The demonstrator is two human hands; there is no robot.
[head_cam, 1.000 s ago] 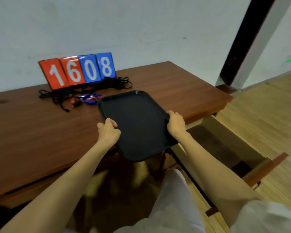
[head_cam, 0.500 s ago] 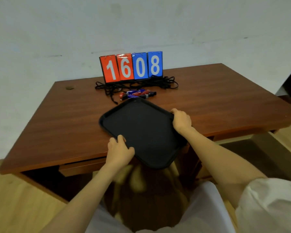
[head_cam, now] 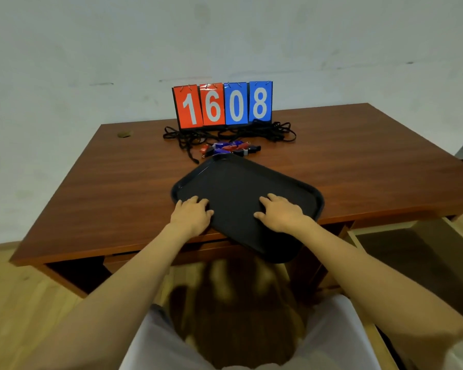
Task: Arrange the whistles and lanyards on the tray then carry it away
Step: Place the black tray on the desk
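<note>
An empty black tray point(head_cam: 241, 182) lies skewed on the brown table point(head_cam: 112, 182), its near corner hanging over the front edge. My left hand point(head_cam: 191, 216) rests flat on the tray's near-left part, fingers extended. Palm down on the near-right part lies my right hand point(head_cam: 281, 213). Several red, blue and black whistles point(head_cam: 231, 148) lie in a cluster just beyond the tray's far corner. Tangled black lanyards point(head_cam: 225, 136) spread behind the whistles.
A flip scoreboard point(head_cam: 222, 105) reading 1608 stands at the table's back edge against the white wall. A small brown lump point(head_cam: 125, 134) sits at the back left of the table. An open drawer point(head_cam: 412, 252) juts out at the right. Wooden floor lies on both sides.
The tray went from being held by its edges to lying on the table. Both hands moved from its sides onto its top surface.
</note>
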